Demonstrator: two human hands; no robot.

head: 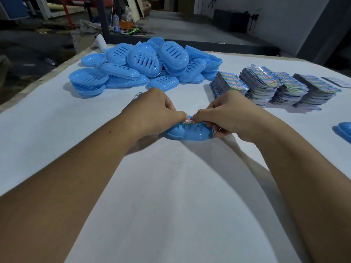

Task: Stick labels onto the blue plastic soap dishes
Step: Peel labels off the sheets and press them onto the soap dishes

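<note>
Your left hand point(154, 111) and your right hand point(230, 115) meet over one blue soap dish point(187, 132), which lies on the white table point(171, 196) and serves here as the landmark; your left-hand fingers are curled, with the thumb tip pressed to a small label point(189, 119) on the dish's far upper edge; your right hand pinches the same label from the other side, its lower fingers curled round the dish's right end; the label shows red print on a white ground, mostly hidden by your fingertips; the slots of the dish are visible just below the label. Beyond the dish and to its left, a loose pile of blue soap dishes point(144, 63) rests on the table, some with slotted faces up, others nested; beyond the dish and to its right, stacks of printed labels point(275, 88) stand in a row, just beside the pile; well to the right of the dish, at the frame edge, part of another blue dish point(343, 130) lies on the table. Farther off than the pile, past the table's edge, a plastic bottle point(115, 22) stands on the dim floor among clutter.
</note>
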